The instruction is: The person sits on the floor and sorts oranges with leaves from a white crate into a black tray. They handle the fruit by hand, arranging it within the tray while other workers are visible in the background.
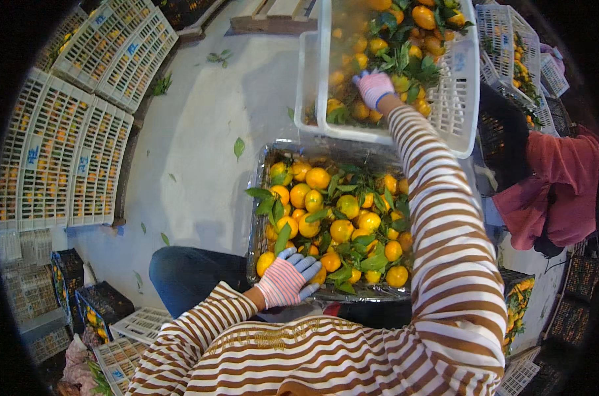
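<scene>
Before me stands a crate (329, 296) lined with clear plastic film, filled with mandarins (340, 230) with green leaves and stems. My left hand (288, 278), in a striped pink and grey-blue glove, rests palm down on the fruit at its near left corner, fingers spread. Farther off, a white plastic crate (354, 132) holds more leafy mandarins (423, 18). Into this crate reaches my right hand (374, 88), gloved likewise, with its fingers among the fruit at the left. Whether a mandarin is in its grasp is hidden.
Stacked white crates (77, 153) of fruit line the left. A wooden pallet (275, 17) lies at the far side. Another person (559, 190) in red clothing is close on the right. Fallen leaves (238, 148) dot the grey floor (195, 148). Black crates (101, 307) stand at the lower left.
</scene>
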